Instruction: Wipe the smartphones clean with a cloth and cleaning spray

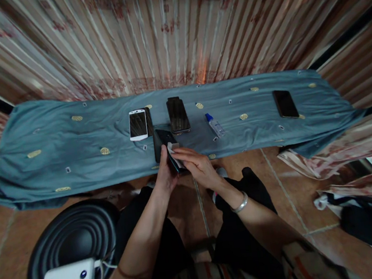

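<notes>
While the left hand [166, 175] grips a dark phone [165, 136], the right hand [199, 167] holds a white wipe [172, 148] against it, a blue-capped bottle [216, 127] lying right of that phone

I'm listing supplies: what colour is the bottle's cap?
The cap is blue; see the head view.

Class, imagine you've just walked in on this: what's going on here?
A seated person has both hands over the near edge of a cloth-covered surface. The left hand holds a dark phone, while the right hand holds a white wipe against it; a still can't show whether it's rubbing. Beyond the hands lie a white phone and a black phone, with a blue-capped bottle to their right.
</notes>
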The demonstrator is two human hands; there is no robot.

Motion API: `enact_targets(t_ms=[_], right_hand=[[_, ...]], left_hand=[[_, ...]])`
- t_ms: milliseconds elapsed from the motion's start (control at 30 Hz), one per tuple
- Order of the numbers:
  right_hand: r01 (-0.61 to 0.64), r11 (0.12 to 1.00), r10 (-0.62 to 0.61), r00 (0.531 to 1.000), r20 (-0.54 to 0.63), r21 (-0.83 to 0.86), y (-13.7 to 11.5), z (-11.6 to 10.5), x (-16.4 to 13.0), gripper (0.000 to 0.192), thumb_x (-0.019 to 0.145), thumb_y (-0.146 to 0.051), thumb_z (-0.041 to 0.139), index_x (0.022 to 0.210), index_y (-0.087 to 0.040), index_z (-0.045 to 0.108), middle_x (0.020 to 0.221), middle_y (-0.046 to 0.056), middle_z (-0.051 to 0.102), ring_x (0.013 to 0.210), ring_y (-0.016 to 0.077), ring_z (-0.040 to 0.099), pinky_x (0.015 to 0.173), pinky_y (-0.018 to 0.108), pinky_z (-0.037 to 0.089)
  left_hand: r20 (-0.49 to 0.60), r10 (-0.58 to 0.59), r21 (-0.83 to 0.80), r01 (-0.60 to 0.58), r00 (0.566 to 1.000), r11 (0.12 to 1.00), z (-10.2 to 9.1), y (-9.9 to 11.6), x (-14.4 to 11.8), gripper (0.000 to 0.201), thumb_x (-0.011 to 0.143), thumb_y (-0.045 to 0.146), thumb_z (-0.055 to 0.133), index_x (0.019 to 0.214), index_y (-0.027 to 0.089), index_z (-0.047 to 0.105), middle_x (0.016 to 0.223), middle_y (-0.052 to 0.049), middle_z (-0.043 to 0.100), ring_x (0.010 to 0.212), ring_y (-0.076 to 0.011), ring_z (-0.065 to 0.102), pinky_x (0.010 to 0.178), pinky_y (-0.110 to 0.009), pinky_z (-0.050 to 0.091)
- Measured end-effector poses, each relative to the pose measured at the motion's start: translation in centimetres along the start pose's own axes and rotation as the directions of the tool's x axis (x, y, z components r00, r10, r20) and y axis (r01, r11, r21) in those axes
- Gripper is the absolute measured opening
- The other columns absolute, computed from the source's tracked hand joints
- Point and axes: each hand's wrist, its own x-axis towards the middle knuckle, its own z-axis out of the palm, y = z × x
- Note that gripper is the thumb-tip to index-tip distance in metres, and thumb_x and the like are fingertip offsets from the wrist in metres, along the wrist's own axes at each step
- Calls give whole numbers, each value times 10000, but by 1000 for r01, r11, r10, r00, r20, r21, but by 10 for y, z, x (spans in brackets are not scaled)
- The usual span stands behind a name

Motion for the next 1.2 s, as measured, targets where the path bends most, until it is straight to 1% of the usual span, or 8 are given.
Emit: enact_targets(t_ms=[167, 367, 500, 700, 833, 933, 1100, 1200], right_hand=[[14, 1000, -14, 1000, -5, -24, 0, -1, 0, 460, 929, -131, 408, 1279, -292, 660, 1373, 21, 626, 1308, 186, 543, 1144, 420, 403], [9, 998, -10, 1000, -20, -65, 11, 1, 3, 485, 949, -160, 415, 1388, -306, 561, 1478, 14, 529, 1391, 190, 454, 1187, 445, 345], [-1, 998, -1, 1000, -24, -61, 16, 2, 5, 488, 967, -187, 404, 1425, -309, 520, 1511, 9, 490, 1418, 191, 420, 1209, 440, 311], [1, 1000, -1, 1000, 5, -5, 9, 2, 3, 469, 969, -179, 412, 1391, -318, 560, 1488, -3, 517, 1403, 184, 444, 1206, 430, 325], [-4, 999, 2, 1000, 29, 46, 4, 1, 0, 444, 967, -179, 426, 1346, -324, 604, 1449, -8, 560, 1374, 181, 483, 1191, 418, 354], [11, 998, -13, 999, 30, 66, 0, 1, -1, 454, 957, -154, 430, 1336, -324, 613, 1430, -6, 579, 1361, 177, 499, 1193, 417, 351], [53, 996, -55, 998, 26, 68, -7, 1, -3, 468, 952, -122, 413, 1318, -320, 628, 1407, -1, 600, 1342, 159, 519, 1182, 398, 369], [41, 998, -41, 999, -9, 52, -10, 2, -3, 434, 963, -158, 443, 1319, -325, 626, 1401, 5, 605, 1334, 160, 528, 1163, 391, 394]], left_hand=[[13, -51, 7, 51, 999, 999, 4, 0, -5, 480, 946, 570, 421, 832, 200, 705, 669, -32, 679, 942, -220, 702, 806, -301, 554], [97, -36, -66, 42, 995, 997, 6, -12, -5, 423, 961, 511, 437, 1046, 205, 715, 1046, -57, 751, 1217, -226, 610, 1041, -325, 471], [127, -51, -73, 61, 991, 995, 6, -16, -4, 422, 964, 507, 430, 1060, 212, 716, 1132, -58, 735, 1296, -232, 553, 1090, -340, 435], [72, 27, -91, -21, 997, 996, 5, -7, -4, 410, 973, 482, 424, 1018, 197, 715, 1037, -54, 743, 1221, -219, 603, 1032, -312, 476], [37, -6, -33, 7, 999, 999, 0, 1, -2, 428, 888, 579, 538, 939, 189, 704, 936, -55, 733, 1099, -240, 661, 923, -323, 537], [30, -8, -19, 9, 1000, 1000, -3, 4, 3, 474, 849, 632, 556, 855, 177, 690, 842, -56, 717, 1004, -230, 689, 854, -306, 554], [2, 57, -25, -57, 998, 998, -6, 4, 13, 526, 826, 672, 550, 743, 166, 669, 710, -53, 685, 880, -203, 707, 799, -282, 554], [-6, 108, -39, -108, 994, 993, -4, 5, 15, 468, 803, 634, 615, 750, 171, 665, 699, -36, 683, 881, -194, 707, 804, -276, 548]])
